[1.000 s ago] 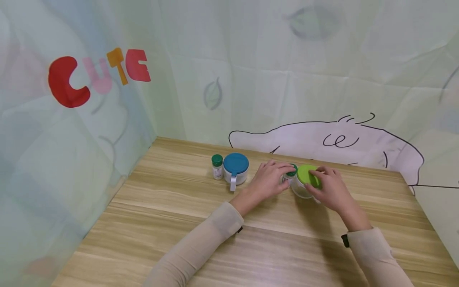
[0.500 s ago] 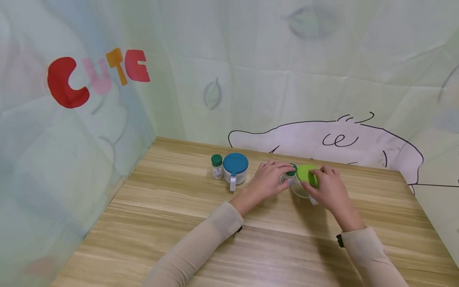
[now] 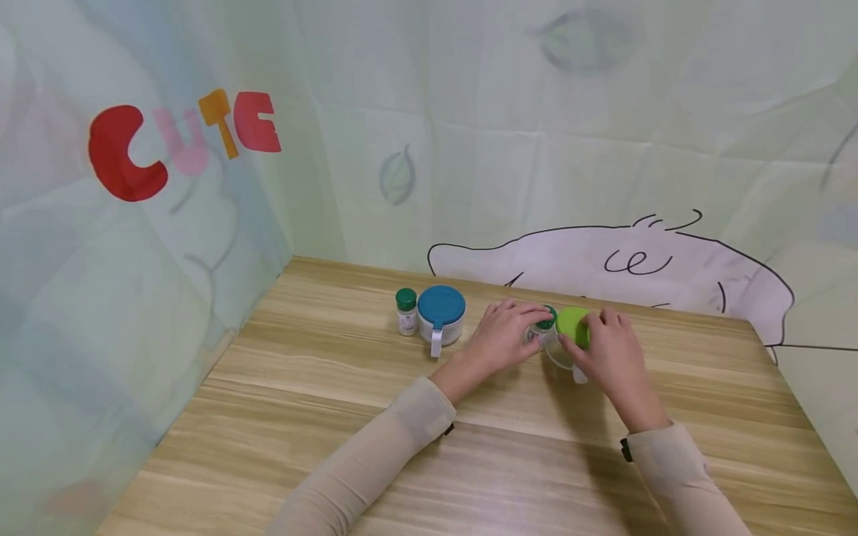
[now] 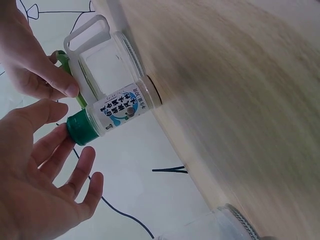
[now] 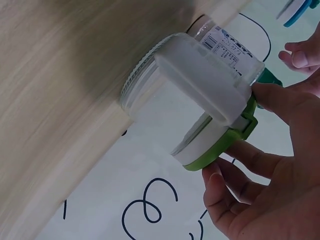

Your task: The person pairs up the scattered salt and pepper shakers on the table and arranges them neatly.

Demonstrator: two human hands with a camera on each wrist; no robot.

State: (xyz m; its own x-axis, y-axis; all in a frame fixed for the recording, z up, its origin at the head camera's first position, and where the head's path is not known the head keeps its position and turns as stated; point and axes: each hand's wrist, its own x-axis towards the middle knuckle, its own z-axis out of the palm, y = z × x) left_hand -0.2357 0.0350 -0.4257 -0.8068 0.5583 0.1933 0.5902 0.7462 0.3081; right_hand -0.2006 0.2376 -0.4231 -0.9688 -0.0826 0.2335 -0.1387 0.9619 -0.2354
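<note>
My left hand (image 3: 501,336) holds a small seasoning bottle (image 4: 122,109) by its green cap (image 4: 81,128), thumb and index fingertips right at the cap while the other fingers spread loosely. Directly right of the bottle stands a clear seasoning jar (image 3: 560,353) with a green lid (image 3: 572,323) and a pale handle (image 5: 200,80). My right hand (image 3: 611,356) grips this jar from above, thumb on one side of the lid and fingers on the other. In the head view, the left fingers cover part of the bottle. Both containers stand upright on the table, close together.
Left of my hands, a seasoning jar with a blue lid (image 3: 441,305) and white handle stands beside another green-capped bottle (image 3: 406,313). The wooden table (image 3: 322,372) meets a printed cloth backdrop (image 3: 482,179) behind these containers and another at the left.
My right hand has turned the green-lidded jar, its handle swinging left toward the table's front; the right hand and forearm have shifted slightly left. The left hand stays at the bottle.
</note>
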